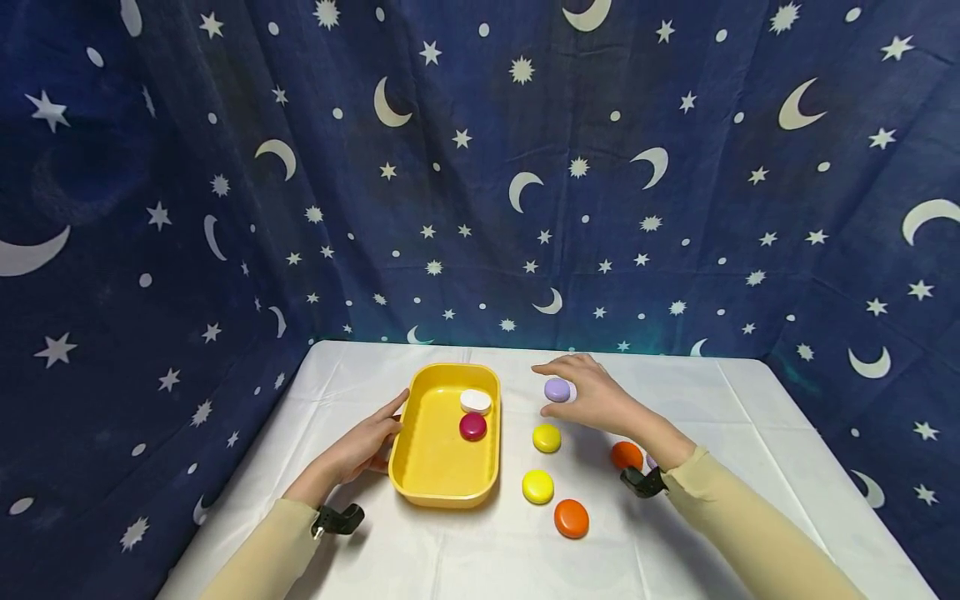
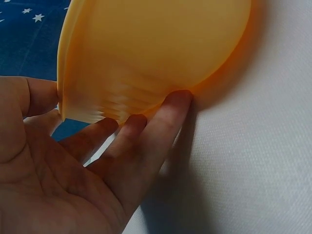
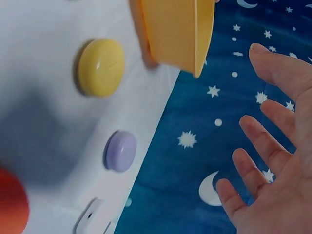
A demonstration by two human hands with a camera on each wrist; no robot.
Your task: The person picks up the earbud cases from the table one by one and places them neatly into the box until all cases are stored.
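Observation:
A yellow tray [image 1: 420, 475] sits on the white table and holds a white disc [image 1: 476, 401] and a magenta disc [image 1: 472, 426]. My left hand [image 1: 384, 431] rests against the tray's left wall. In the left wrist view its straight fingers [image 2: 146, 131] touch the tray wall [image 2: 146, 53] low down. My right hand [image 1: 583, 390] hovers over a lilac disc [image 1: 557, 389] to the right of the tray. The right wrist view shows that hand [image 3: 273, 161] with fingers spread, apart from the lilac disc [image 3: 120, 150].
Two yellow discs [image 1: 547, 437] [image 1: 537, 486] and two orange discs [image 1: 572, 517] [image 1: 626, 455] lie right of the tray. A small white object [image 3: 90, 217] lies past the lilac disc. Dark star-patterned cloth [image 1: 480, 167] hangs behind and beside the table.

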